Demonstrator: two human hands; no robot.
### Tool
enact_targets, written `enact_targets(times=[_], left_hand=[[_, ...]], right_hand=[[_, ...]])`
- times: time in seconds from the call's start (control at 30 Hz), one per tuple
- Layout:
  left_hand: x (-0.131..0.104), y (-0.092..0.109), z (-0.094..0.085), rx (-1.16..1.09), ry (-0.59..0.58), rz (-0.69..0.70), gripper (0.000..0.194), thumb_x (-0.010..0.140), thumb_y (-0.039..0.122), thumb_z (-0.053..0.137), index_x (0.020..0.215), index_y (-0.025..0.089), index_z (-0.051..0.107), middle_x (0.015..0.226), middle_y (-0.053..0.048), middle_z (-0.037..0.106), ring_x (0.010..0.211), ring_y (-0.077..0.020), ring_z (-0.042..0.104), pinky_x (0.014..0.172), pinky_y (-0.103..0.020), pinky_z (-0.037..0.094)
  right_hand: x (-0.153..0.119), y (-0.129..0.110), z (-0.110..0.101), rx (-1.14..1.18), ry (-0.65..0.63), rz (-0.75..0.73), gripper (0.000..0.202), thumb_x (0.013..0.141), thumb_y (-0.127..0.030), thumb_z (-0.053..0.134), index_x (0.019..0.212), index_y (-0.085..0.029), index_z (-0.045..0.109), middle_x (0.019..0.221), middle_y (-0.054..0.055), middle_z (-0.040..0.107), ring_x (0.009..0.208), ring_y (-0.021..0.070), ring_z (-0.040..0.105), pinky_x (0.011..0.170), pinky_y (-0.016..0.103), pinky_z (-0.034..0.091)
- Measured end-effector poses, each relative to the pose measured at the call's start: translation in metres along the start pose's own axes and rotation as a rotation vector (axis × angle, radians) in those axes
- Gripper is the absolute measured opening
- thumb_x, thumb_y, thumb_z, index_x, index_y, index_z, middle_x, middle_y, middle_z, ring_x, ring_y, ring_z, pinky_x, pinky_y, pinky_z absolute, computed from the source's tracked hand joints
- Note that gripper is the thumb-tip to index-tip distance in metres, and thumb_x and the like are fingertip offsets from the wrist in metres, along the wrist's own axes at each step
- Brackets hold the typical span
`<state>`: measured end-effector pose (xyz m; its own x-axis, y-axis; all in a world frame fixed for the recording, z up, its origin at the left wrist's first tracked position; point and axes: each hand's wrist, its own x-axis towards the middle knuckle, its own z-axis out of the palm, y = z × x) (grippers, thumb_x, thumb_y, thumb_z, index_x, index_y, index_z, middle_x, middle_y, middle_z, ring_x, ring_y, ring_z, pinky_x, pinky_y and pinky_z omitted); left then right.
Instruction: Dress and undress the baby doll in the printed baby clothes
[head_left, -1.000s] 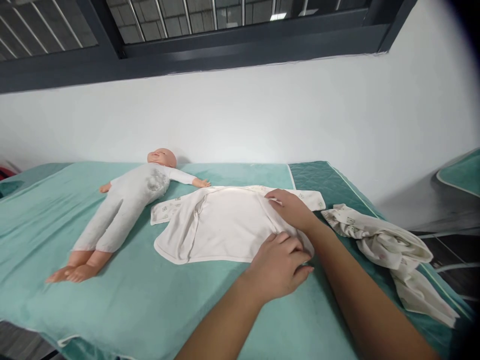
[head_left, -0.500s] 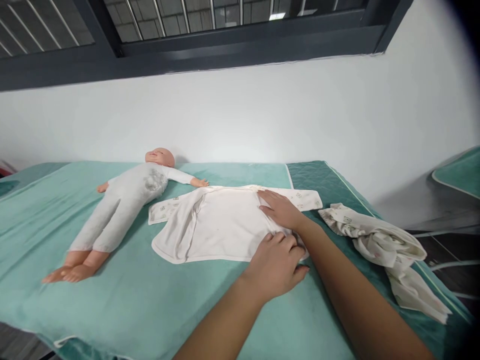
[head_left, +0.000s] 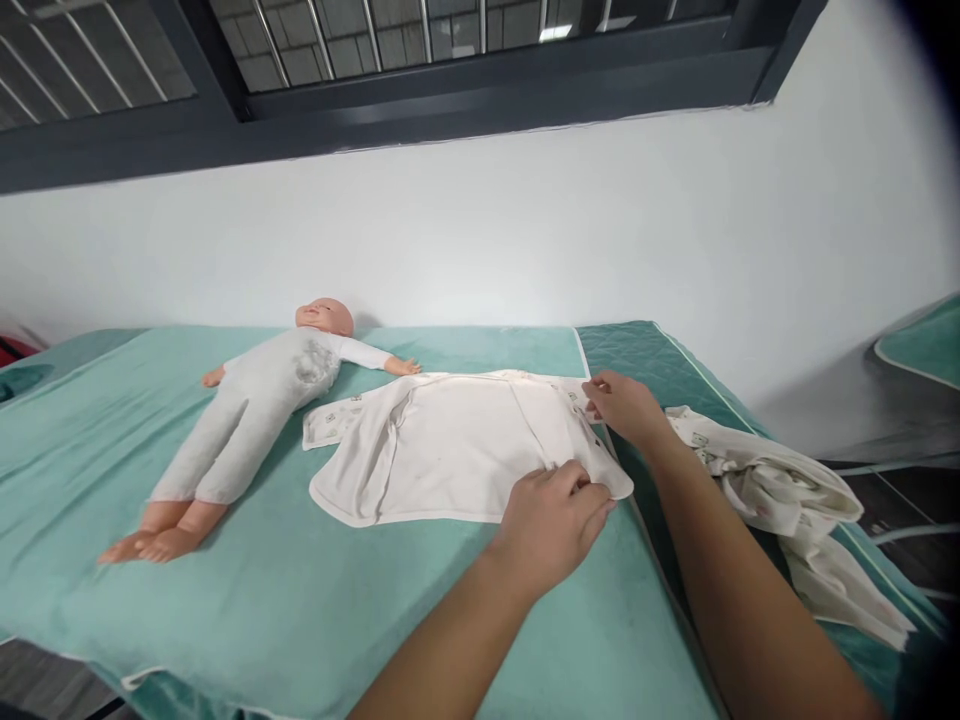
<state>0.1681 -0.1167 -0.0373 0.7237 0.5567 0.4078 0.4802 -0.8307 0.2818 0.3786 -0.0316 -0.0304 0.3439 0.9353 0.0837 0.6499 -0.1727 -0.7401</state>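
Hands: we are counting two, one left hand [head_left: 551, 525] and one right hand [head_left: 628, 408]. Dolls: we are logging one doll [head_left: 259, 400], with two doll hands [head_left: 403, 366] and two doll feet [head_left: 166, 545] showing. Garments: we are tallying two, one spread garment [head_left: 461, 450] and one bunched garment [head_left: 791, 490]. Covers under these: we are recording two, one light-green cover [head_left: 315, 610] and one darker quilted cover [head_left: 630, 350].

Top [head_left: 465, 450]: wht baby garment, long-slvd.
Body: spread flat, plain side up, L part creased.
Slvs [head_left: 334, 422]: sm. print, out to both sides, R one partly hidden.
Hem: twd viewer, rounded corners.
Spot: on teal sheet [head_left: 262, 620], just R of doll [head_left: 262, 390].
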Motion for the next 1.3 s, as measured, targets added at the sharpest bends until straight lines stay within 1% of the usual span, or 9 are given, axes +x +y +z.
enact_targets(times=[0.13,0.23,0.57,0.73,0.83,0.93,1.03,1.13,1.3], left_hand=[[0.0,0.0,0.001,-0.031,0.017,-0.017,0.033,0.102,0.037,0.035,0.104,0.024,0.065,0.093,-0.001,0.064,0.08,-0.0138,0.06,0.07,-0.03,0.046],[0.001,-0.001,0.001,-0.033,-0.005,0.019,0.031,0.101,0.037,0.037,0.102,0.024,0.065,0.093,0.0,0.065,0.083,-0.0145,0.061,0.071,-0.03,0.045],[0.001,-0.001,-0.003,-0.079,-0.113,0.118,0.031,0.098,0.042,0.043,0.103,0.024,0.068,0.096,-0.001,0.067,0.089,-0.0179,0.054,0.078,-0.034,0.041],[0.0,-0.001,-0.004,-0.098,-0.123,0.13,0.03,0.096,0.043,0.048,0.102,0.024,0.071,0.095,-0.001,0.065,0.09,-0.0177,0.053,0.077,-0.034,0.04],[-0.001,-0.001,-0.004,-0.104,-0.104,0.14,0.028,0.095,0.041,0.051,0.097,0.024,0.072,0.092,-0.002,0.064,0.089,-0.0174,0.053,0.076,-0.034,0.04],[0.0,0.0,-0.003,-0.117,-0.049,0.153,0.027,0.095,0.039,0.05,0.095,0.023,0.072,0.088,-0.002,0.063,0.085,-0.0169,0.052,0.074,-0.034,0.04],[0.001,0.002,-0.006,-0.154,0.061,0.143,0.027,0.096,0.033,0.048,0.09,0.02,0.071,0.084,-0.002,0.064,0.08,-0.0159,0.053,0.073,-0.033,0.042],[-0.008,0.0,-0.016,-0.203,0.218,0.067,0.022,0.095,0.025,0.05,0.09,0.018,0.069,0.083,-0.004,0.066,0.079,-0.0154,0.055,0.074,-0.033,0.044],[-0.054,-0.04,-0.054,-0.138,0.458,-0.179,0.02,0.093,0.019,0.051,0.105,0.021,0.067,0.097,-0.006,0.068,0.091,-0.0177,0.061,0.08,-0.033,0.05]], right_hand=[[-0.007,0.0,-0.016,-0.085,-0.264,0.011,0.02,0.084,-0.042,0.057,0.081,-0.023,0.056,0.067,0.002,0.07,0.053,0.0169,0.062,0.06,0.03,0.045],[-0.012,-0.005,-0.019,-0.107,-0.365,-0.01,0.022,0.079,-0.04,0.063,0.09,-0.022,0.056,0.068,0.0,0.068,0.056,0.0159,0.062,0.059,0.028,0.043],[-0.01,-0.002,-0.024,-0.177,-0.297,-0.074,0.027,0.078,-0.033,0.064,0.1,-0.02,0.057,0.076,0.0,0.067,0.07,0.016,0.06,0.062,0.026,0.039],[-0.01,0.001,-0.024,-0.24,-0.298,-0.08,0.021,0.08,-0.035,0.063,0.094,-0.021,0.059,0.077,0.001,0.067,0.072,0.0166,0.06,0.064,0.026,0.039],[-0.013,-0.006,-0.022,-0.267,-0.213,-0.121,0.019,0.084,-0.04,0.058,0.086,-0.022,0.061,0.076,0.001,0.067,0.071,0.0172,0.059,0.063,0.027,0.037],[-0.022,-0.024,-0.012,-0.121,-0.13,-0.204,0.02,0.089,-0.041,0.051,0.086,-0.024,0.061,0.075,0.0,0.067,0.069,0.0162,0.059,0.063,0.027,0.039],[-0.034,-0.045,0.004,0.074,-0.172,-0.356,0.019,0.092,-0.039,0.048,0.09,-0.025,0.061,0.082,-0.001,0.069,0.076,0.0153,0.061,0.07,0.027,0.042],[-0.043,-0.053,0.024,0.017,-0.215,-0.448,0.018,0.093,-0.035,0.046,0.09,-0.025,0.061,0.084,-0.001,0.069,0.079,0.0156,0.061,0.071,0.027,0.042],[-0.042,-0.043,0.044,-0.142,-0.232,-0.439,0.019,0.092,-0.033,0.046,0.092,-0.027,0.063,0.09,-0.001,0.07,0.082,0.0168,0.062,0.07,0.028,0.041]])
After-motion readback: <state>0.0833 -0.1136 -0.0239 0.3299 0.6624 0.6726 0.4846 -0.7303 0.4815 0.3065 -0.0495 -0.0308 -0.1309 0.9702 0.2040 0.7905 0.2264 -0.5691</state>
